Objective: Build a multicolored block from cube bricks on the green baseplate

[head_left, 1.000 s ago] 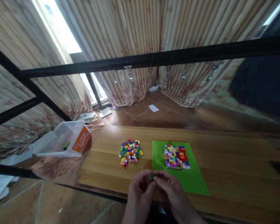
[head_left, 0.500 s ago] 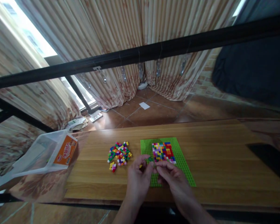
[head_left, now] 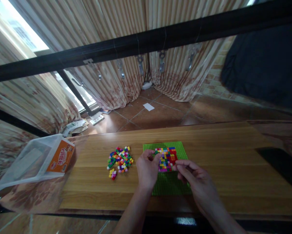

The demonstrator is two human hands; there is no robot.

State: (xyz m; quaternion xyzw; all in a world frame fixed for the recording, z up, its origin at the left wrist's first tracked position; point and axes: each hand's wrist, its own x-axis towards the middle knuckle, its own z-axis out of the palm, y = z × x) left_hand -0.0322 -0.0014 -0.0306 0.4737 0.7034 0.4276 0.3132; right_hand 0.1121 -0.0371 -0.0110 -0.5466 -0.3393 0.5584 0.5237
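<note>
A green studded baseplate (head_left: 171, 185) lies on the wooden board, bearing a block of small multicoloured bricks (head_left: 165, 159) with a red patch on its right side. My left hand (head_left: 147, 169) is over the plate's left edge, thumb and forefinger pinched on a small green brick (head_left: 156, 152) at the block's upper left corner. My right hand (head_left: 194, 177) is at the block's lower right, its thumb and forefinger closed together; whatever is between them is hidden. Left of the plate lies a loose pile of coloured bricks (head_left: 121, 158), with a small cluster of bricks (head_left: 113, 174) just below it.
A clear plastic bin (head_left: 36, 156) with an orange label (head_left: 61, 157) lies at the left. A dark flat object (head_left: 277, 165) rests on the right of the wooden board (head_left: 223, 152). Beyond it, a black bar (head_left: 126, 47) with hanging hooks crosses the view.
My hands have moved apart: the left has gone up to the block's upper left corner with the green brick, the right has shifted to the right. The view has shifted slightly.
</note>
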